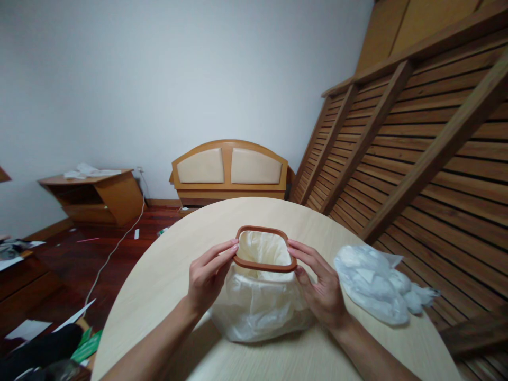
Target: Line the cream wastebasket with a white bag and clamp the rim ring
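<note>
A brown rounded-rectangular rim ring (265, 266) is held level between my two hands, over the mouth of a trash bin lined with a whitish plastic bag (262, 312). My left hand (210, 272) pinches the ring's left side, and my right hand (321, 286) grips its right side with thumb and fingers. Inside the ring the pale liner shows. The bag's skirt hangs loosely around the outside of the bin, hiding its walls. Whether the ring rests on the bin's edge or sits just above it, I cannot tell.
The bin stands on a round pale wooden table (166, 275). To the right lies a knotted translucent bag of white stuff (373, 283). Slatted wooden panels (397, 159) lean close to the table's right edge. Behind are a headboard (228, 185) and a low cabinet (119, 198).
</note>
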### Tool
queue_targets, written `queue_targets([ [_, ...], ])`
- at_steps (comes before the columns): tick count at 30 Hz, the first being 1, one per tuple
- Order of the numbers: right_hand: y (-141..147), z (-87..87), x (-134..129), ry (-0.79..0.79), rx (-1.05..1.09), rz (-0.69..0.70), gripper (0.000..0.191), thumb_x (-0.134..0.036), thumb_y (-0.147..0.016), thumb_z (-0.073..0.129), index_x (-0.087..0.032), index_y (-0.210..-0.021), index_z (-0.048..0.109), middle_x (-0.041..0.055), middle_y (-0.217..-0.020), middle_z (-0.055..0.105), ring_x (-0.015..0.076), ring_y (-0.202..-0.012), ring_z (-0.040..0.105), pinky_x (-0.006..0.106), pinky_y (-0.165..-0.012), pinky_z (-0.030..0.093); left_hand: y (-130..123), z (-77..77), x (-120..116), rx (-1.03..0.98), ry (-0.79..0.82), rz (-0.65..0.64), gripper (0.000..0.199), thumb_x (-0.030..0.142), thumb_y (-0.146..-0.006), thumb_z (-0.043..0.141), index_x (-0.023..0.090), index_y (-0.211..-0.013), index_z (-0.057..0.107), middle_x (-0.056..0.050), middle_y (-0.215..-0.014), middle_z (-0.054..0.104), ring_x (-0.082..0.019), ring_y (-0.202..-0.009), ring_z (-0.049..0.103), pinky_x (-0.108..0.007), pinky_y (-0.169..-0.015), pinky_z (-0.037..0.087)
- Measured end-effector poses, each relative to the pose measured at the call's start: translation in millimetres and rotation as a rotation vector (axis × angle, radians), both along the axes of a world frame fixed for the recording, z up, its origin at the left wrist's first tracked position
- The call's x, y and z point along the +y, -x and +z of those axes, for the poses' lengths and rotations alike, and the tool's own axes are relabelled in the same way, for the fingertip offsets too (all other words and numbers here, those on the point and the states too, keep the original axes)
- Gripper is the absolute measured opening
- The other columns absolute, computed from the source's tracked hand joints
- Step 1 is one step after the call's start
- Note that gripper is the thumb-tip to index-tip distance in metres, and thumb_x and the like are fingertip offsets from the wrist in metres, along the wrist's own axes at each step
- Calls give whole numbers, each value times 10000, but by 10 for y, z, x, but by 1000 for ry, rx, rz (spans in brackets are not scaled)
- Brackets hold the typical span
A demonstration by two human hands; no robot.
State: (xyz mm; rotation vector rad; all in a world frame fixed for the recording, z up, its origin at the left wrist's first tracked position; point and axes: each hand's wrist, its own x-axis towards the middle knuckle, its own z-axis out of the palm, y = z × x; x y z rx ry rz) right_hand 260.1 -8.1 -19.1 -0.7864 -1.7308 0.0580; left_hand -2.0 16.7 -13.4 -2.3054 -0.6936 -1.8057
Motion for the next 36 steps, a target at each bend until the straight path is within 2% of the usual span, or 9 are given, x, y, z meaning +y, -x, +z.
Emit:
queue_targets([
  [8, -4, -10, 4, 12, -2, 7, 258, -271, -990, 557, -279, -1219, 676, 89, -1263, 683, 234, -1175, 660, 415, -984, 569, -15, -18, 7, -54, 77, -61, 321, 77, -953, 563, 221, -1225, 657, -86, -1185, 749, -190, -1096, 722, -327, -908, 629],
  [12, -2, -3, 9, 7, -5, 9, 251, -273, -994, 555, -277, -1214, 675, 89, -1250, 686, 226, -1168, 661, 406, -988, 566, -17, -29, 17, -59, 78, -67, 295, 76, -952, 565, 213, -1192, 667, -80, -1174, 753, -183, -1096, 722, -325, -938, 613],
  [20, -1, 10, 18, 2, -9, 1, 243, -305, -1005, 540, -268, -1205, 674, 95, -1229, 695, 230, -1154, 666, 412, -972, 572, -11, -22, 20, -42, 80, -54, 244, 117, -968, 564, 205, -1170, 668, -95, -1140, 758, -183, -1065, 729, -319, -890, 630],
  [29, -8, 17, 13, 31, -27, -25, 316, -432, -1009, 513, -258, -1212, 681, 105, -1192, 707, 253, -1125, 674, 420, -959, 573, -12, 13, 17, -45, 82, -73, 236, 141, -984, 538, 207, -1169, 668, -96, -1125, 758, -188, -1060, 730, -333, -901, 627],
  [36, -27, 18, 27, 36, -39, -18, 316, -445, -1008, 519, -254, -1202, 678, 95, -1179, 706, 238, -1122, 672, 395, -976, 563, -1, 8, 55, -23, 69, -96, 238, 126, -987, 530, 203, -1175, 654, -95, -1117, 752, -188, -1093, 718, -350, -936, 618],
])
